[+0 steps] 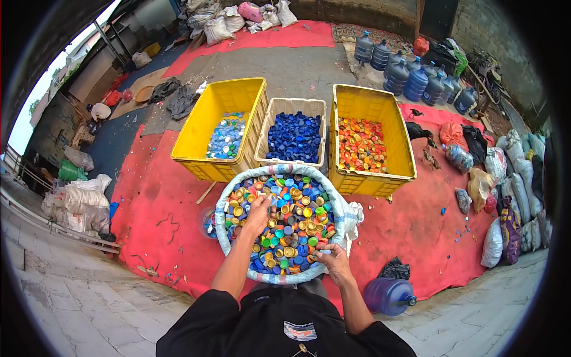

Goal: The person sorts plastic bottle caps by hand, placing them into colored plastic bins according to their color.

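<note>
Left hand (260,209) clenched among mixed bottle caps (297,223); right hand (333,257) grips the sack's near rim (279,278).
Three crates stand beyond: yellow crate (202,128), white crate (295,106), second yellow crate (404,149).

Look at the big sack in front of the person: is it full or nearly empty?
Full. The sack is open, with mixed-colour bottle caps heaped to its rolled rim.

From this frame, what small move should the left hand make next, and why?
Probably close the left hand on caps and lift. It reaches palm-down into the mixed plastic bottle caps in the rolled-down woven sack; the crate of dark blue caps beyond already holds one colour.
</note>
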Demonstrator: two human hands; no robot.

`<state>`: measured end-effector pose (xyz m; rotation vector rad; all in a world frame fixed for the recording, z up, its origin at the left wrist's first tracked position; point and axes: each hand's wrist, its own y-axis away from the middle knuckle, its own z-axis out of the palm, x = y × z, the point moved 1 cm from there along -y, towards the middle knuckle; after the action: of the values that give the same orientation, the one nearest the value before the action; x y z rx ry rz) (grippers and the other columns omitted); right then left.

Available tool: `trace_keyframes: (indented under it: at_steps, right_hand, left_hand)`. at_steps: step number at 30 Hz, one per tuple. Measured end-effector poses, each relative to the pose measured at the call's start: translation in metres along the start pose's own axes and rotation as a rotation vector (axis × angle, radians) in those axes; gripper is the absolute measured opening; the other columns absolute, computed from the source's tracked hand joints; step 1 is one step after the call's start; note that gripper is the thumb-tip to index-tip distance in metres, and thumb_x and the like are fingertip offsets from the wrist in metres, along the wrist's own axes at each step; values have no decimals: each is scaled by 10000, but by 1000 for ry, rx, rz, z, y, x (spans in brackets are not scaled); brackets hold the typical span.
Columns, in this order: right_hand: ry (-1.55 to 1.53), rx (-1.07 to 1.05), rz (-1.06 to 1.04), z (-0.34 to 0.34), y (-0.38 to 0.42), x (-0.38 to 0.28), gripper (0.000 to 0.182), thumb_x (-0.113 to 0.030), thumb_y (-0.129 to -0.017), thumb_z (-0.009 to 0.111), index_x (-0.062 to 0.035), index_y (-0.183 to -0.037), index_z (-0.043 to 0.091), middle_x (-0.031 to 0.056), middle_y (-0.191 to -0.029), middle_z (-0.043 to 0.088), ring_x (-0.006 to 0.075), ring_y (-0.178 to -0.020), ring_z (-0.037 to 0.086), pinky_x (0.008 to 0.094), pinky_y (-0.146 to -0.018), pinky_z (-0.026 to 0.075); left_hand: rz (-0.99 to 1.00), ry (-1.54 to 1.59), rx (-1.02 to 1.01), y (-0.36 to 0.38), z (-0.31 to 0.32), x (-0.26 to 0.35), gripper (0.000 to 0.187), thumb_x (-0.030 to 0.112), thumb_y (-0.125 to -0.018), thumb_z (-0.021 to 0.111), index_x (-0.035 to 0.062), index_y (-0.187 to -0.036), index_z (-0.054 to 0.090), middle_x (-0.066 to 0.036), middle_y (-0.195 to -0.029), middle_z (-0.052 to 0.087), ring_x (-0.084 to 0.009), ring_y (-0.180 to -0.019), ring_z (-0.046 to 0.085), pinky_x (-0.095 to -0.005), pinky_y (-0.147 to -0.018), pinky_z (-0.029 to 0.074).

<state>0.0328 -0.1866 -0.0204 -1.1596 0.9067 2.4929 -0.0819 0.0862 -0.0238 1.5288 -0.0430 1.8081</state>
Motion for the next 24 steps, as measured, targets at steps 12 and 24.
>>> trace_keyframes:
  at_steps: [12, 24]
  right_hand:
    - [-197, -165, 156, 21, -21, -7, 396, 81, -754, 412, 33, -1136, 510, 181, -1127, 582, 280, -963, 634, 387, -846, 537]
    - [-431, -128, 226, 58, -30, 16, 675, 116, -620, 442, 67, -1293, 426, 206, -1256, 526, 357, -1217, 508, 470, -1051, 410]
  left_hand:
    - [-221, 444, -26, 120, -15, -63, 235, 167, -970, 523, 62, -1180, 524, -117, -1054, 643, -187, -812, 652, -341, -697, 562]
    - [-225, 784, -158, 126, -8, -45, 285, 129, -925, 553, 50, -1199, 540, -123, -1117, 635, -232, -993, 635, -365, -884, 505]
